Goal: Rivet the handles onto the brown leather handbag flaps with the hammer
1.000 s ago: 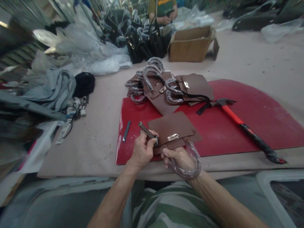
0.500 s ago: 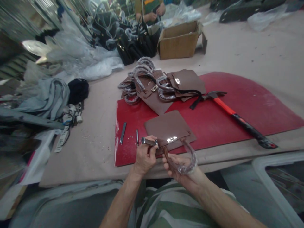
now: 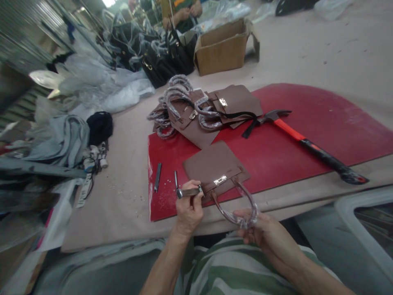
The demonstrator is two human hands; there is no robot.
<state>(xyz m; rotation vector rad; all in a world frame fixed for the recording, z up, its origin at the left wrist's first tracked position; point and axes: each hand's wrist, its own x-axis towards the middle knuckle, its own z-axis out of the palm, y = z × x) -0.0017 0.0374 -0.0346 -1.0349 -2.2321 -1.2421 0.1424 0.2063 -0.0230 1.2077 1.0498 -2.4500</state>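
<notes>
A brown leather bag piece with a silver-coloured metal clasp lies flat near the table's front edge. Its curved handle, wrapped in clear plastic, points toward me. My right hand has its fingers curled around the bottom of that handle, some of them hidden. Left of the clasp, my left hand is closed on a short brown strap with shiny metal ends, beside the bag's edge. Just left of this hand, a thin metal rod and a flat metal bar rest on a red mat.
Behind lies a heap of brown bag pieces with wrapped handles. A claw hammer with a red and black grip lies at right. Further back are a cardboard box, black bags, plastic wrapping and another person's hands.
My right hand has moved right and toward me, from the near end of the handle to its curved bottom. My left hand keeps the strap, now tilted more level.
</notes>
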